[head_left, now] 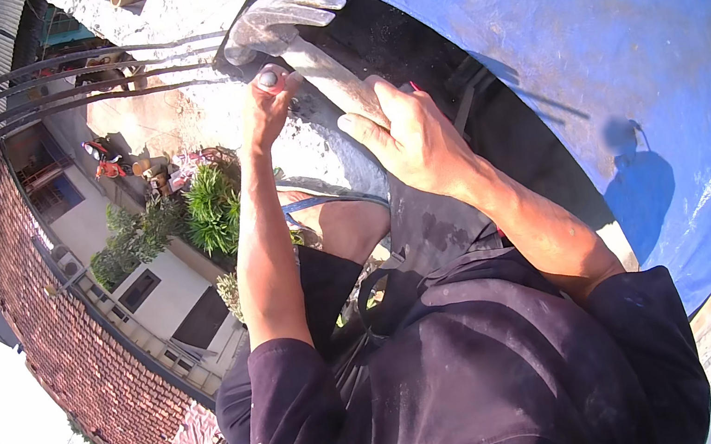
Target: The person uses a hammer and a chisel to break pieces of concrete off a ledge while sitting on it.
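ok so i'm looking on, and the person has a claw hammer (330,78) in the right hand (421,137), fingers closed round the lower handle. the hammer slants up and left from there, its head dusty and grey, the claw pointing off to the right. the left hand (268,110) is curled tight round a grey round-ended tool (268,79) — it's almost end-on, so i can't tell how long it is or what it touches below. the hammer head is just beyond that fist in the view, though i can't tell the real gap.

under the hands there's a rough pale concrete ledge (333,146), with four dark bars (81,73) sticking out left from it. big blue tarp (622,17) on the right with a person's shadow (639,184) on it. off to the left — green plants (214,210) and a red tiled roof (75,316).
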A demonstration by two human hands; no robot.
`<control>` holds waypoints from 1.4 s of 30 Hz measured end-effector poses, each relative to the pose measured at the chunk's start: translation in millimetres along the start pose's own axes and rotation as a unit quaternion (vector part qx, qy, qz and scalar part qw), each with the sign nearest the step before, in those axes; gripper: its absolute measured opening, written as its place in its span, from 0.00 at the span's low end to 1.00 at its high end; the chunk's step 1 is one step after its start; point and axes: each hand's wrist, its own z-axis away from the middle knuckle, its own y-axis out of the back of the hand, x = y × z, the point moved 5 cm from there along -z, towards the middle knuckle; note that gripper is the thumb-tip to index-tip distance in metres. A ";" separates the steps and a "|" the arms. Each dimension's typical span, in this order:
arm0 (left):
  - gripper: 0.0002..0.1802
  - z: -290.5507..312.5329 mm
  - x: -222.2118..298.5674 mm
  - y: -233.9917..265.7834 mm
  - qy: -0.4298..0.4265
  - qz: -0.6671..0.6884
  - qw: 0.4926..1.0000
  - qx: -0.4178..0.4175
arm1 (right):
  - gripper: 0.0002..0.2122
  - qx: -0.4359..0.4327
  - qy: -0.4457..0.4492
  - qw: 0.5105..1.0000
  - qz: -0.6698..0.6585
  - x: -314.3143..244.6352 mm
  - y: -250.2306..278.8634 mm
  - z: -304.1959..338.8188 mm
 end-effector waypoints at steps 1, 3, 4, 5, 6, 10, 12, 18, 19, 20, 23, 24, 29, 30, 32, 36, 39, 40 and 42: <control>0.11 -3.6 -1.3 -0.3 0.019 -0.016 0.999 -0.023 | 0.19 0.032 0.015 0.999 -0.031 -9.8 2.2 -1.0; 0.14 -5.1 -3.0 -3.0 0.016 0.002 0.999 -0.028 | 0.18 0.030 0.003 0.999 -0.032 -7.6 -1.3 -2.8; 0.15 -4.8 -9.7 -2.5 0.006 0.017 0.999 -0.033 | 0.18 -0.003 -0.027 1.000 -0.001 6.8 -9.6 -3.0; 0.17 -4.9 -15.7 -1.3 -0.004 0.032 0.999 -0.039 | 0.18 -0.036 -0.056 0.997 0.030 19.4 -13.2 -4.9; 0.19 2.2 -20.6 4.6 -0.024 -0.020 1.000 -0.002 | 0.18 -0.123 -0.111 0.984 0.062 31.5 -17.0 -10.0; 0.19 7.5 -12.3 6.5 0.082 0.019 0.996 -0.006 | 0.16 -0.042 -0.088 0.994 0.057 33.5 11.2 7.7; 0.16 7.6 -14.0 9.7 0.091 0.122 0.987 0.058 | 0.15 0.031 -0.037 0.999 -0.007 32.4 26.5 11.3; 0.13 10.5 -51.5 33.2 0.048 0.431 0.878 0.201 | 0.12 0.030 -0.138 0.983 -0.122 65.9 42.6 14.2; 0.12 7.9 -42.8 33.6 0.025 0.385 0.905 0.179 | 0.12 0.033 -0.166 0.976 -0.138 66.8 45.7 18.3; 0.12 4.2 -37.3 30.2 0.029 0.332 0.928 0.164 | 0.12 0.035 -0.194 0.968 -0.153 66.2 46.2 21.6; 0.15 -8.3 -7.1 10.1 0.068 0.182 0.974 0.113 | 0.13 0.033 -0.170 0.971 -0.167 61.9 40.3 25.8; 0.16 -13.3 2.4 2.5 0.057 0.114 0.988 0.086 | 0.14 0.020 -0.189 0.969 -0.155 62.3 35.9 27.0; 0.16 -24.6 16.7 -23.2 0.044 0.147 0.982 0.107 | 0.18 -0.011 -0.139 0.981 -0.132 64.3 21.2 32.9; 0.16 -28.8 7.9 -18.5 0.043 0.320 0.933 0.158 | 0.18 -0.015 -0.143 0.982 -0.121 70.7 18.2 38.7; 0.15 -24.5 -7.8 -1.1 0.034 0.422 0.880 0.216 | 0.19 -0.014 -0.156 0.978 -0.135 77.9 15.9 47.1; 0.16 -28.1 25.7 -7.1 0.046 0.142 0.984 0.101 | 0.17 0.009 -0.220 0.950 -0.222 68.7 32.6 55.5; 0.15 -21.2 22.1 -13.1 0.042 -0.037 0.994 0.098 | 0.17 -0.005 -0.217 0.945 -0.246 66.2 33.5 47.1; 0.15 -20.7 16.8 -21.6 0.031 -0.033 0.994 0.096 | 0.16 -0.013 -0.228 0.937 -0.262 65.9 33.2 44.8; 0.17 -24.3 5.4 -26.5 0.043 0.013 0.994 0.096 | 0.16 -0.007 -0.223 0.936 -0.273 63.4 29.8 43.5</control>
